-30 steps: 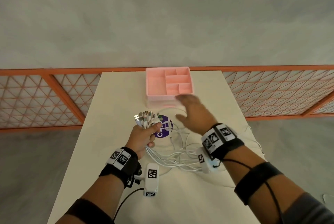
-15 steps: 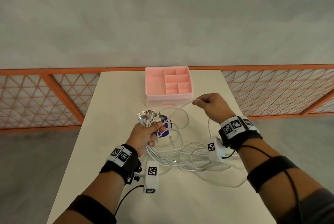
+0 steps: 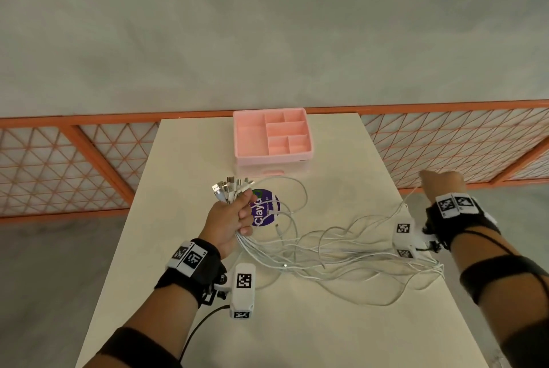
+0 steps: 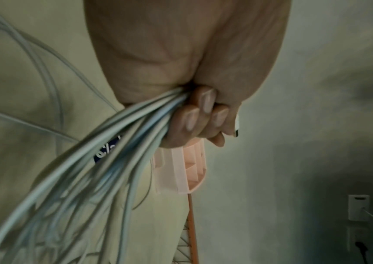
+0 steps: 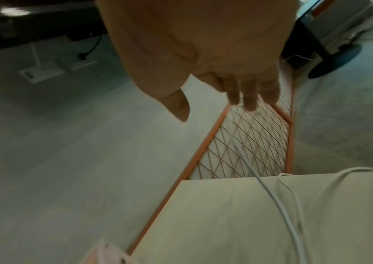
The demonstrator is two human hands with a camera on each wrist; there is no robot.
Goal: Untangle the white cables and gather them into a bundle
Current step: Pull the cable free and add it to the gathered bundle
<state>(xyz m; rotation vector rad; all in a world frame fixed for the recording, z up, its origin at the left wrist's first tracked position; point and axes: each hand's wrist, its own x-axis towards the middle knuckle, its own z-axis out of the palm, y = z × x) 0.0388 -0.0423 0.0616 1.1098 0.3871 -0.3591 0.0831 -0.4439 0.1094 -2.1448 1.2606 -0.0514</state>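
Observation:
Several white cables (image 3: 326, 251) lie fanned across the cream table (image 3: 297, 332). My left hand (image 3: 234, 216) grips one end of the bunch in a fist, and the metal connectors (image 3: 230, 189) stick up out of it. In the left wrist view its curled fingers (image 4: 194, 121) wrap the cables (image 4: 113, 142). My right hand (image 3: 439, 182) hangs past the table's right edge. A single cable (image 5: 278, 205) runs from the table up toward its fingertips (image 5: 248, 103). The thumb stands apart from those fairly straight fingers, and no pinch shows.
A pink compartment organizer (image 3: 271, 156) stands at the far middle of the table. A round purple sticker (image 3: 267, 210) lies beside my left hand. An orange lattice fence (image 3: 89, 159) runs behind and to both sides. Some cable loops reach the right table edge (image 3: 436, 266).
My right hand pinched a cable near the organizer, then swept right and past the table edge, drawing the cables out to the right. The left hand kept its grip in place.

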